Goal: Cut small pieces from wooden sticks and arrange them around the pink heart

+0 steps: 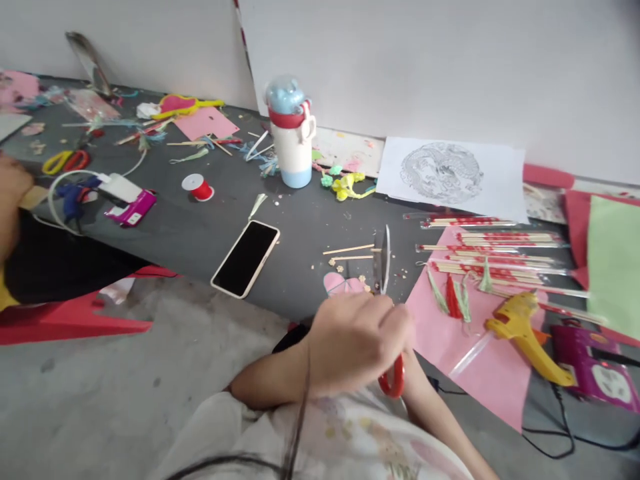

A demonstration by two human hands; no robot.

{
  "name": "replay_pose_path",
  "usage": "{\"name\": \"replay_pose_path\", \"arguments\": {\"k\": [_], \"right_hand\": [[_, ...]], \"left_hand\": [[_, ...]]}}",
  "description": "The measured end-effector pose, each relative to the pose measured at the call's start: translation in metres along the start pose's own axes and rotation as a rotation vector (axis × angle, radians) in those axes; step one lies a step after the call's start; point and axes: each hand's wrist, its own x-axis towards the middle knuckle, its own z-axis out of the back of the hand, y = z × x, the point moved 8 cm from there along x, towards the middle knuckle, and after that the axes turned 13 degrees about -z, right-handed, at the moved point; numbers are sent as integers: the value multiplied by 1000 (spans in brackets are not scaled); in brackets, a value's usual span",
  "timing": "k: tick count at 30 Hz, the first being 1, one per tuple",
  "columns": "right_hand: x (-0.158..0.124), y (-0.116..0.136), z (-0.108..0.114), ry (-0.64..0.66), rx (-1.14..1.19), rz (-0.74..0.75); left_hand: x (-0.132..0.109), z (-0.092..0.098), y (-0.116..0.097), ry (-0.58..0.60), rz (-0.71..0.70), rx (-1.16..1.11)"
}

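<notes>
Looks like a cutting step; scissors at the sticks' ends over the table, red handle below left hand; left fingers bent, clamped or not, can't tell; right hand mostly hidden, fingers likewise; further snips call for steady sticks.

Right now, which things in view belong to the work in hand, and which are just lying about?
Seem in use:
red-handled scissors, held
thin sticks near them

Seem just lying about:
phone
bottle
red thread spool
dragon drawing
</notes>
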Motion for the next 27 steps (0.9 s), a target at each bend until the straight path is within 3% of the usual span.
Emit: {"name": "replay_pose_path", "arguments": {"k": [5,11,18,23,27], "right_hand": [[-7,-21,-42,301,217,-50],[-26,-42,-69,422,301,-126],[-47,-59,-88,432,292,-197],[-56,-74,-90,434,248,-232],[-59,-80,-83,376,191,-155]], "left_hand": [[-41,16,26,-81,240,104],[-88,20,48,-12,444,142],[-108,16,55,92,464,126],[-109,10,44,109,364,94],[-110,6,32,96,297,45]]}}
